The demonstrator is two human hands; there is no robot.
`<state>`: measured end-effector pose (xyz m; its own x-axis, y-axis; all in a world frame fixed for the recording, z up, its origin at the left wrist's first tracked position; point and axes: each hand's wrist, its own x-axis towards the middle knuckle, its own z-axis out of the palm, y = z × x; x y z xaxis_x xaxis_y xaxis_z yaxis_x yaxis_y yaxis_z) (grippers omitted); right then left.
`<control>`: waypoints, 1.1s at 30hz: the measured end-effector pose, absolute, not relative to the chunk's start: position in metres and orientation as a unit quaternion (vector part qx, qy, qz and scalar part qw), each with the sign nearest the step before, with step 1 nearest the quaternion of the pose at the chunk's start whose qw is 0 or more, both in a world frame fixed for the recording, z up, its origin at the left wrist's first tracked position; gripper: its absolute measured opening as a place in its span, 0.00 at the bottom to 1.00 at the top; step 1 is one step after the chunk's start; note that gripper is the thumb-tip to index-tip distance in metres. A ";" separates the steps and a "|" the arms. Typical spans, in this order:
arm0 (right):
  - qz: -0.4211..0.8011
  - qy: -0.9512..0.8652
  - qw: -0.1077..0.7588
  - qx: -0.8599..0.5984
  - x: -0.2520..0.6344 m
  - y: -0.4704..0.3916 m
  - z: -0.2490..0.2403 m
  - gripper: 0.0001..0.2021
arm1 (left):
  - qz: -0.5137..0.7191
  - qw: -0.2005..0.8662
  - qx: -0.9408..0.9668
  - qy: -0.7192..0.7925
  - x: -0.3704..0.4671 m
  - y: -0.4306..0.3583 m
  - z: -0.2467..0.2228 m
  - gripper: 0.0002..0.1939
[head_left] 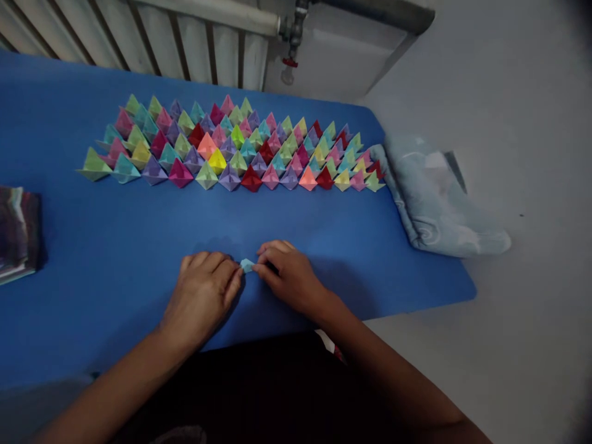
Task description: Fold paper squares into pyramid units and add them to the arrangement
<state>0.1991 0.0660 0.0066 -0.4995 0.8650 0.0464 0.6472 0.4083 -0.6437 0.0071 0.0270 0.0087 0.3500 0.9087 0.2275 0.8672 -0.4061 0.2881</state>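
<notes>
A small piece of folded light-blue paper lies between my hands, close to the front of the blue table. My left hand pinches its left end, fingers bent and pressed together. From the other side my right hand grips the right end between thumb and fingertips. Part of the paper is covered by the fingers, so its full shape is hidden. Beyond the hands stand several rows of folded paper boats in green, pink, purple, blue, red and yellow, apart from both hands.
The blue table ends at a rounded edge on the right. A folded grey-blue cloth lies there by the wall. A dark stack with pale page edges sits at far left. Behind are a white radiator and a red-handled valve.
</notes>
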 end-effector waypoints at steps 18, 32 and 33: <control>0.322 -0.795 0.175 -0.482 0.196 0.071 0.018 0.03 | 0.211 0.271 0.715 0.609 0.004 0.040 0.014 0.07; 0.330 -0.821 0.144 -0.443 0.198 0.075 0.022 0.05 | 0.210 0.229 0.760 0.571 0.002 0.031 0.013 0.14; 0.327 -0.821 0.139 -0.447 0.198 0.075 0.023 0.04 | 0.208 0.233 0.758 0.572 0.003 0.031 0.014 0.14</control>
